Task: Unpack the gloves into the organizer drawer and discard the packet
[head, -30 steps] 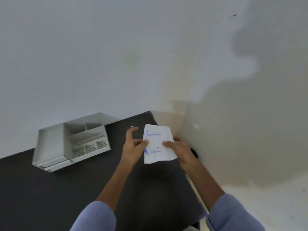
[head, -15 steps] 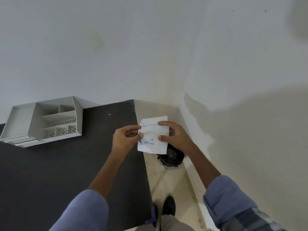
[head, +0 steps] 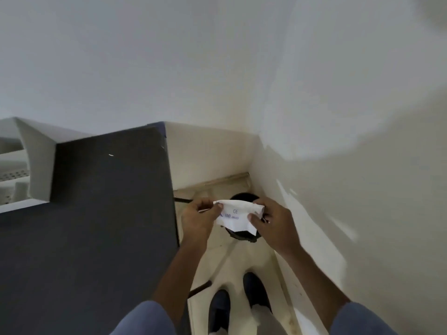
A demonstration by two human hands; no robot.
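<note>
The white glove packet (head: 235,215), printed with blue lettering, is folded over and held in the air by both hands. My left hand (head: 199,220) pinches its left edge and my right hand (head: 274,222) pinches its right edge. Directly beneath the packet a black round bin (head: 242,234) stands on the floor in the room's corner, mostly hidden by the packet and my hands. The grey organizer (head: 31,170) sits on the black table at the far left, cut off by the frame edge; its drawer is not visible.
The black table (head: 96,226) fills the left side, its right edge just left of my left hand. White walls meet in a corner behind the bin. My dark shoes (head: 238,303) stand on the cream floor below the bin.
My view has swung right and down, so the organizer slid to the left edge. Both hands carried the packet off the table to above the bin and folded it smaller.
</note>
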